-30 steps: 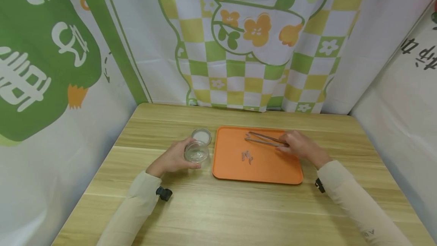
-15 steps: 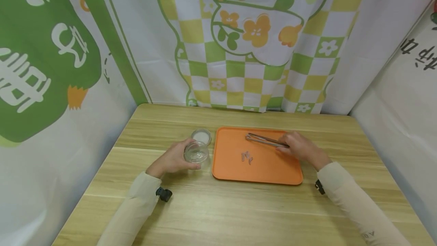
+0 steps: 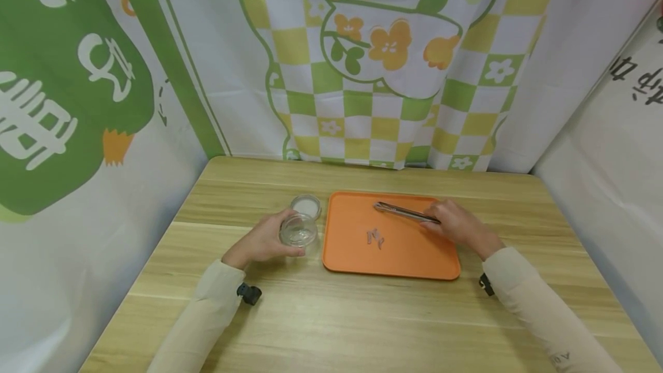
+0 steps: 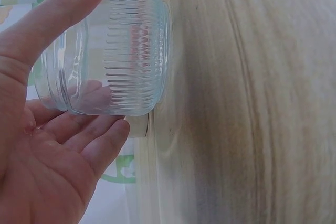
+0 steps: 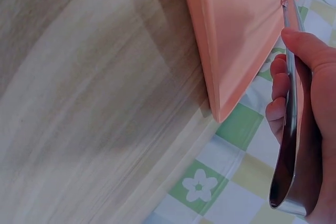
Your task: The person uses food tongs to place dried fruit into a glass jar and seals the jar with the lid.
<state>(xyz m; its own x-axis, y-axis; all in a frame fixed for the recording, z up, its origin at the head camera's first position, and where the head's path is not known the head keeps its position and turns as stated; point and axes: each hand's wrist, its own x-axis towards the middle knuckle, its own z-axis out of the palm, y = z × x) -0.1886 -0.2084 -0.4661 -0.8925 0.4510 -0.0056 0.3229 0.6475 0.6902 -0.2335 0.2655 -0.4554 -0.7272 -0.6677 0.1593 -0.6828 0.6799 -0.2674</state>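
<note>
My left hand (image 3: 264, 238) grips a clear glass jar (image 3: 298, 230), thumb on one side and fingers on the other. Ribbed walls of the jar show in the left wrist view, close to the wood. My right hand (image 3: 456, 222) squeezes metal tongs (image 3: 406, 212) over the orange tray (image 3: 409, 258). The tongs' arms are pressed together, their tips near the tray's far edge. Something small and pinkish (image 5: 285, 1) shows at the tips, its kind too small to make out. Several small greyish-pink strips (image 3: 375, 238) lie on the tray in front of the tongs.
A round lid (image 3: 305, 206) with a pale centre lies behind the jar, left of the tray. The wooden table (image 3: 331, 327) runs back to a checked green, yellow and white curtain (image 3: 383, 125). White cloth walls stand at both sides.
The tongs' arms, wide apart a second ago, have come together where small bits lay at the tray's back. Left hand and jar stay in place.
</note>
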